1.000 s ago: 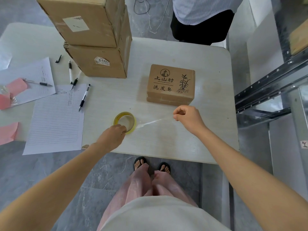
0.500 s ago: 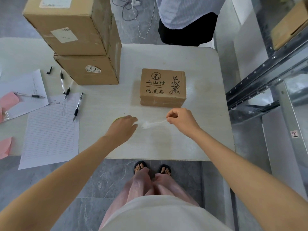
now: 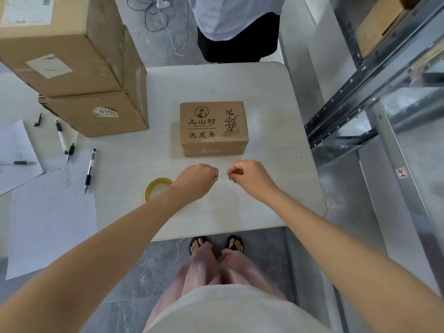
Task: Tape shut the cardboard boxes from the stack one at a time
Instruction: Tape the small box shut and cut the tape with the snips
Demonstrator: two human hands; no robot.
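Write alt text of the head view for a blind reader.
A left hand and a right hand, fingers curled, nearly touch above a white table, before a printed brown cardboard box. A yellow tape roll lies by the left forearm. Whether the hands hold tape is unclear.

White table (image 3: 276,111), grey stone floor (image 3: 144,272) – metal shelving (image 3: 355,97)

Small box (image 3: 213,126): kraft brown, with black printed characters, a round emblem and a rooted plant drawing.
Stacked boxes (image 3: 96,68), ten o'clock: plain brown with white labels (one shows black digits).
Tape roll (image 3: 158,181): translucent yellow.
Table (image 3: 264,188): off-white with a faint grain.
Lined sheet (image 3: 48,224), eight o'clock: white with thin grey ruling.
Pens (image 3: 90,168): black and white.
Floor (image 3: 144,272): grey with pale marbled veins.
Shirt (image 3: 230,15), twelve o'clock: pale blue with fine stripes.
Shelving (image 3: 360,92), two o'clock: grey metal.
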